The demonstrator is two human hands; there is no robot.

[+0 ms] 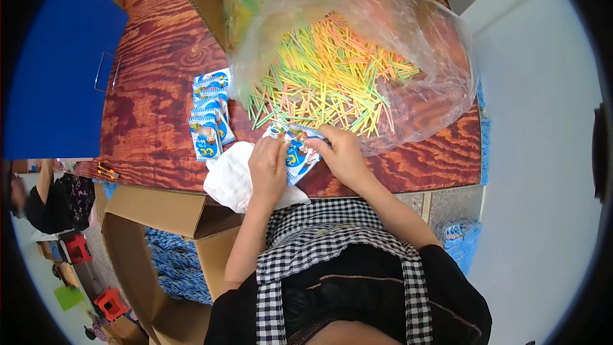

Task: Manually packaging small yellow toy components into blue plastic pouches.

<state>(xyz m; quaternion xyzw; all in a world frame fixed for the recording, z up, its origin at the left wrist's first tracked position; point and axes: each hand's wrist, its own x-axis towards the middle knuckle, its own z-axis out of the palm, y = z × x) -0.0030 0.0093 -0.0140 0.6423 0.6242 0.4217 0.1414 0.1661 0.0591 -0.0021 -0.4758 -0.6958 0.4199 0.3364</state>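
Currently, head view: I look down on a red wood-grained table (pixel 153 118), with both bare hands over its near edge.
Left hand (pixel 266 165): its fingers are curled, pinching the left part of a blue-and-white packet (pixel 296 158).
Right hand (pixel 343 155): its thumb and index finger grasp the same packet by its right side.
Held packet: it sits between the hands, nearer to me than the coloured sticks (pixel 329 76); whether a second one overlaps it, I cannot tell.
Finished-looking row: similar packets (pixel 207 134) overlap on the table, left of the left hand.
White cloth (pixel 227 176): crumpled, beside and partly behind the left wrist.
Sticks: yellow, green and pink, heaped loosely at a clear plastic bag (pixel 440 99).
Upper carton (pixel 199 6): open, behind the heap.
Lower carton (pixel 153 207): open, beyond the table's near edge, with blue contents (pixel 175 265).
Orange cutter (pixel 108 170): near the table's left end.
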